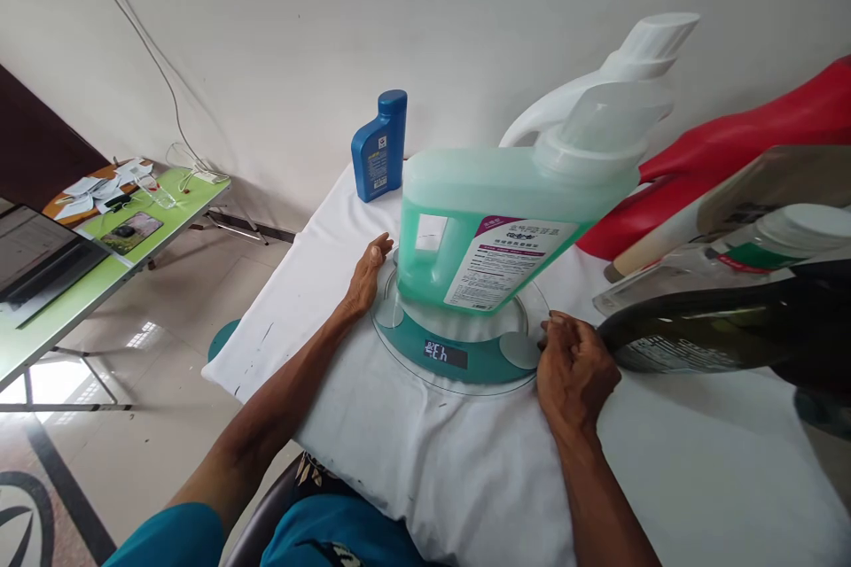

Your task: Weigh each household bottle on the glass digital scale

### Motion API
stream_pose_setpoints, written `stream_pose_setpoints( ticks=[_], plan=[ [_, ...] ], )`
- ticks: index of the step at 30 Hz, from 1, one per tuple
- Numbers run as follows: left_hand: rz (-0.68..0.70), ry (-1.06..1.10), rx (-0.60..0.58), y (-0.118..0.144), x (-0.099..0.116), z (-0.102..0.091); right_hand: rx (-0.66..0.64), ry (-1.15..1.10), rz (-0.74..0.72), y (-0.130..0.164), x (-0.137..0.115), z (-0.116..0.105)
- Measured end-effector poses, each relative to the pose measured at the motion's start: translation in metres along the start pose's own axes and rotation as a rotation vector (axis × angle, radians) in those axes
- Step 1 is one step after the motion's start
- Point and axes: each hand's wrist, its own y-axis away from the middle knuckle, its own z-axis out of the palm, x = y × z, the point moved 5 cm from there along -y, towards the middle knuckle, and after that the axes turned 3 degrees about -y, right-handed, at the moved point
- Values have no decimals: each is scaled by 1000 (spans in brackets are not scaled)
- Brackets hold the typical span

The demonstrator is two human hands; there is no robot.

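Observation:
A round glass scale (410, 332) with a green band and a lit display lies on a white cloth. On it stands a large translucent jug of green liquid (435, 270) with a white cap and a printed label. My left hand (365, 276) lies along the scale's left edge, its fingers stretched forward beside the jug. At the right edge, my right hand (577, 368) has its fingers curled and pinches the rim of the scale. Behind the scale, a small blue bottle (378, 151) stands upright near the wall.
Right of my right hand lie a dark glass bottle (698, 323), a clear bottle with a white cap (808, 230) and a red container (718, 142). Behind the jug shows another white jug (655, 44). A green table (183, 204) with a laptop (46, 257) stands at left.

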Motion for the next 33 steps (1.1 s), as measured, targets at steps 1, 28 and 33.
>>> stream_pose_setpoints(
  ticks=[1, 28, 33],
  plan=[
    [29, -26, -4, 0, 3, 0, -2, 0, 2, 0, -1, 0],
    [198, 245, -117, -36, 109, 46, -34, 36, 63, 1, -5, -6],
    [181, 330, -75, -41, 111, 52, -17, 37, 78, -2, 1, -6]
  ],
)
